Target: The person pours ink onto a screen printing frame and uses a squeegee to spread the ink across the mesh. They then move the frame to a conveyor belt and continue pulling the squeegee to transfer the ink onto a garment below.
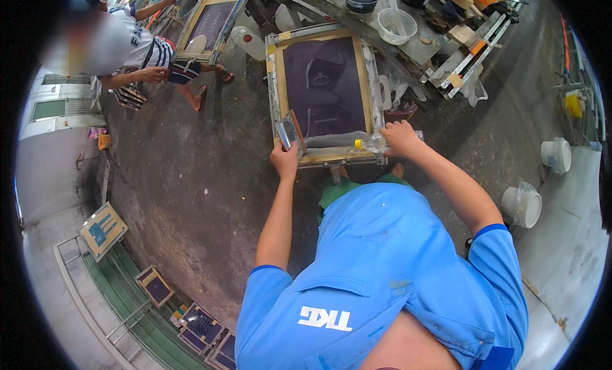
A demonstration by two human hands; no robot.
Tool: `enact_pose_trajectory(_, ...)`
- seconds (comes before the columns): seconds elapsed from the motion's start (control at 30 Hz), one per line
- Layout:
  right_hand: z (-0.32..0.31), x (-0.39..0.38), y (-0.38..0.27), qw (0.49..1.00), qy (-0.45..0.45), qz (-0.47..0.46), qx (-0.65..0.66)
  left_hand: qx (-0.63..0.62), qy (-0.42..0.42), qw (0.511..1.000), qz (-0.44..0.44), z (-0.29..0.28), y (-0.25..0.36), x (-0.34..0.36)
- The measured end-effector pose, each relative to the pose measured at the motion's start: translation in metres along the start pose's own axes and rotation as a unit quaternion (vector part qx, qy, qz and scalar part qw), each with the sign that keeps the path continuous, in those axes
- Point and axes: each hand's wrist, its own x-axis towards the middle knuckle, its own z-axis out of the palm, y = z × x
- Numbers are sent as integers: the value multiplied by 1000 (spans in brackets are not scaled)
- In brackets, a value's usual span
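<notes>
A wooden-framed printing screen with a dark purple mesh lies on the floor in front of me. My left hand grips a flat squeegee standing on the frame's near left corner. My right hand holds a clear plastic bottle with a yellow cap, lying sideways over the near edge of the mesh. A band of grey paste runs along that edge between both hands.
Another person crouches at the far left beside a second framed screen. A low rack with tubs and a bowl stands behind. White buckets sit at the right. More small frames lean at lower left.
</notes>
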Motion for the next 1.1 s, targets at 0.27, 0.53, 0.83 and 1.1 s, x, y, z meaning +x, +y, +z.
enact_pose_trajectory(0.27, -10, 34, -30, 994, -69, -7, -83, -104, -3, 992, -66, 6, 16, -14)
enact_pose_trajectory(0.53, -11, 39, -42, 994, -69, -23, -87, -221, -35, 968, -110, -2, 12, -9)
enact_pose_trajectory(0.83, -14, 38, -58, 998, -31, -19, -56, -249, -121, 948, -160, -11, -3, 15)
enact_pose_trajectory(1.1, 19, 21, -28, 998, 10, -21, -51, 14, -68, 998, 4, -18, -2, 26)
